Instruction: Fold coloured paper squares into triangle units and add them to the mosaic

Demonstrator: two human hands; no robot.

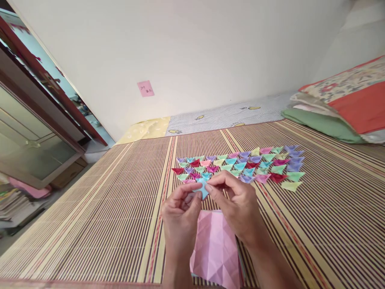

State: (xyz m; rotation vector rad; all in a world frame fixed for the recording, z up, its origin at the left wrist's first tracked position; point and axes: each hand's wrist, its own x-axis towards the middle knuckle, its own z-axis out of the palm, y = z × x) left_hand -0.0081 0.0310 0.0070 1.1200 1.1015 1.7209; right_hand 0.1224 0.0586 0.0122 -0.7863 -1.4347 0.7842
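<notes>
Between my two hands is a small piece of folded light-blue paper, held up above the mat. My left hand pinches its left side between thumb and fingers. On the other side, the thumb and forefinger of my right hand close on the paper's edge. Below my hands lies a stack of creased paper sheets, a pink one on top. Just beyond them, several small folded paper pieces in many colours stand in rows; my hands hide part of the nearest row.
A striped bamboo mat covers the bed. Folded bedding is piled at the right. Checked cloth runs along the white wall, where a pink note is stuck. A glass-panelled door stands at the left.
</notes>
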